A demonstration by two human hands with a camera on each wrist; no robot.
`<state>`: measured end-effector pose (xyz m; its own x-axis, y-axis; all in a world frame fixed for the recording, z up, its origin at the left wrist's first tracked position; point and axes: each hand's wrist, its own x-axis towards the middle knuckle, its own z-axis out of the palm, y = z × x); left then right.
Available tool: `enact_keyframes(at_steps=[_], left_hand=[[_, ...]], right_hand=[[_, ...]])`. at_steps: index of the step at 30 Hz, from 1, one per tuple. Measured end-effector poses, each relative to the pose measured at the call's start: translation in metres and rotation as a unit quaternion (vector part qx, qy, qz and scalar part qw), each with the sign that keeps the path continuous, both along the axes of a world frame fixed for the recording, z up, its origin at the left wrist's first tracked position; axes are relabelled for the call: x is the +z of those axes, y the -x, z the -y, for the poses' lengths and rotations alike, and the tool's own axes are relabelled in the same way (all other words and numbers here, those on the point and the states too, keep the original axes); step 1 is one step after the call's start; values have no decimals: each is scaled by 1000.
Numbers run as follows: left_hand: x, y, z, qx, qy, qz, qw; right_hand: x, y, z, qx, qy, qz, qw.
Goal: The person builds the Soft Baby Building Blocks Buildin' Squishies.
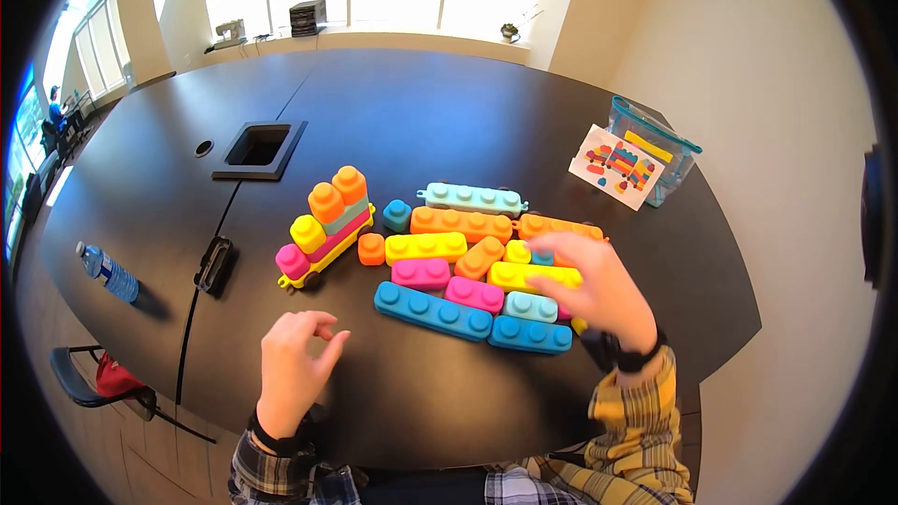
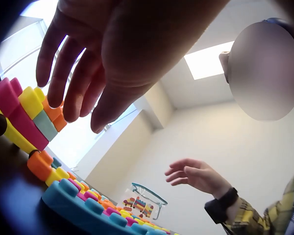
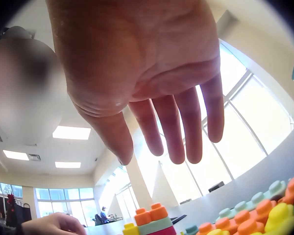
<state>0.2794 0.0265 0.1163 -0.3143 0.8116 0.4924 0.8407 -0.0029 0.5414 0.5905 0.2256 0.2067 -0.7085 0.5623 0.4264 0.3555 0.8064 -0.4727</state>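
My left hand [image 1: 295, 360] hovers at the near side of the table with loosely bent fingers and nothing in them. Just beyond it stands a toy train car [image 1: 344, 245] with a yellow wheeled base, stacked with a magenta, a grey-green, a yellow, a magenta and two orange blocks. My right hand [image 1: 603, 290] is held over the right end of a cluster of building blocks, fingers extended and empty in the right wrist view. Below it lies a long yellow block [image 1: 533, 277], partly covered. Nearer me are two blue blocks [image 1: 432, 310]. A light-blue wheeled car [image 1: 472, 199] lies behind the cluster.
A picture card [image 1: 617, 166] leans on a clear zip bag [image 1: 669, 150] at the back right. On the left are a water bottle [image 1: 108, 271], a black table fitting [image 1: 215, 266] and a square table opening [image 1: 262, 150]. A chair [image 1: 94, 383] stands beside the table.
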Motion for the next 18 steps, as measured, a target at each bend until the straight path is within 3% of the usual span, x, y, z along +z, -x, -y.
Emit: enact_keyframes(at_steps=[6,9,18], left_hand=[[-7,-17,1,-59,-19,52,997],[-11,-21,3,-64,-15,79,995],[-12,-19,3,-76,16,81,994]], right_hand=[[-48,54,-144,-51,17,157,986],[-77,69,-174,-72,-30,243,967],[-99,89,-211,-92,52,305,946]])
